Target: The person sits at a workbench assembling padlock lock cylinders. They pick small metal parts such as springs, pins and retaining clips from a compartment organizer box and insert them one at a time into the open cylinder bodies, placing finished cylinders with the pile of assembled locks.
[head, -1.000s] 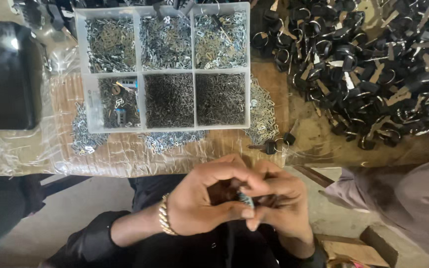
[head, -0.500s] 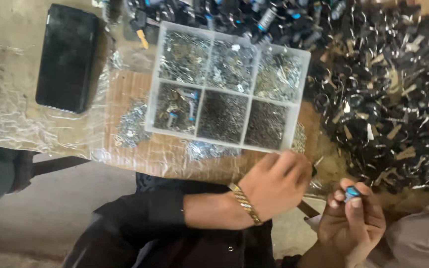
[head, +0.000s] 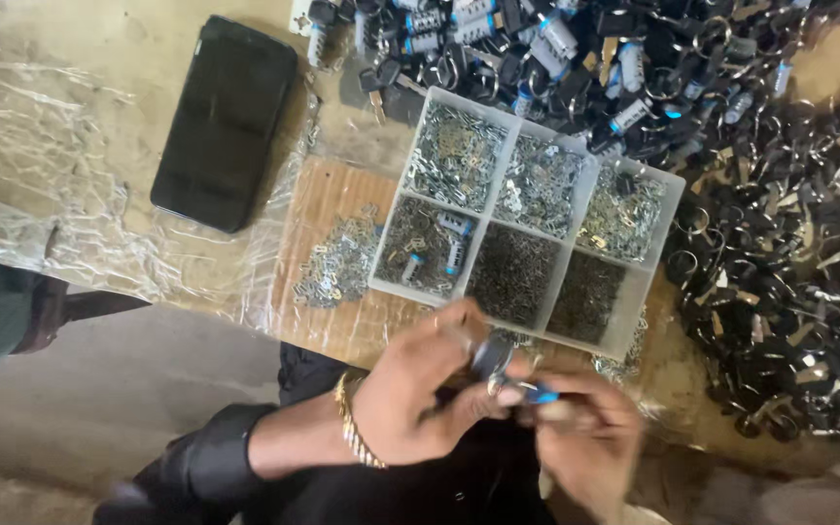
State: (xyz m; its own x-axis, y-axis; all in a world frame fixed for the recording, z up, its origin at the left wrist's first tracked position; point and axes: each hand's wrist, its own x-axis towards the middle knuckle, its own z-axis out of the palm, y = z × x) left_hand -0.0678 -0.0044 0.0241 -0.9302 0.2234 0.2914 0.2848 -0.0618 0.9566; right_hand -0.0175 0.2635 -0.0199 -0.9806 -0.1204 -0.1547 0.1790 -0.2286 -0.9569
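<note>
Left hand (head: 410, 394) pinches a small metal lock cylinder (head: 490, 358) between thumb and fingers, just in front of the clear compartment box (head: 670, 194) on the table (head: 99, 107). Right hand (head: 585, 437) closes on the cylinder's blue-tipped end (head: 540, 395), meeting the left; blur hides the exact finger placement. Doing this well likely means keeping the cylinder steady close to the body, turning it gently, and working over the wooden board (head: 328, 209) so tiny parts fall there.
</note>
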